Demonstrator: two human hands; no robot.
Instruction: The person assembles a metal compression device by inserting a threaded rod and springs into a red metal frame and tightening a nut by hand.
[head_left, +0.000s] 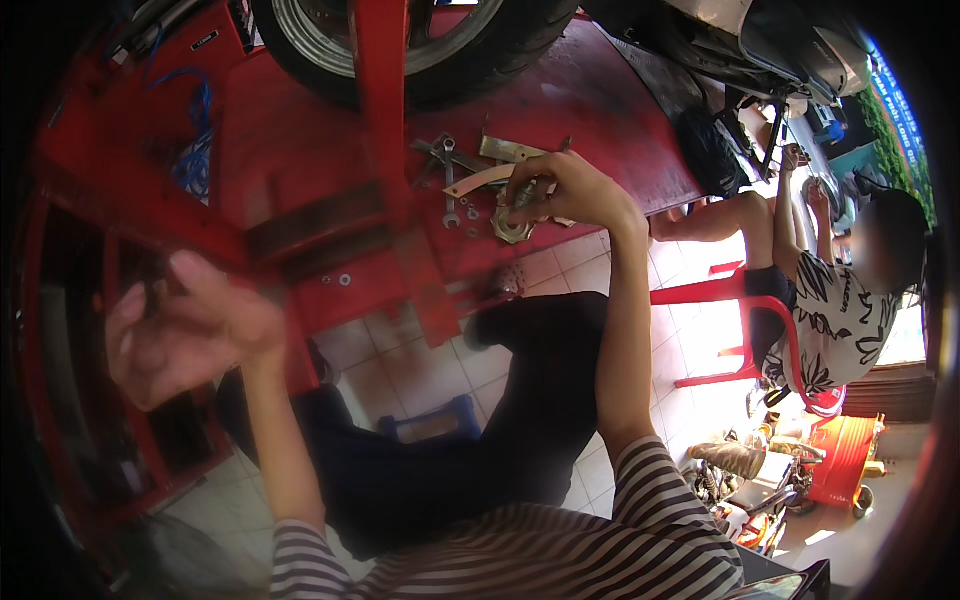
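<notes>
My left hand is raised at the left beside the red steel frame, smeared by motion; I cannot tell whether it grips anything. My right hand bends over metal parts on the red platform, its fingers closed on a small metal piece. Under and beside those fingers lie a curved pale bracket and a brass-coloured plate. An open-ended wrench lies just left of them, with small washers near it. More small washers sit further left.
A wheel stands above the platform; blue hose coils at the left. A blue stool is between my legs. At the right another person sits on a red plastic chair, near a motorbike; machinery stands behind.
</notes>
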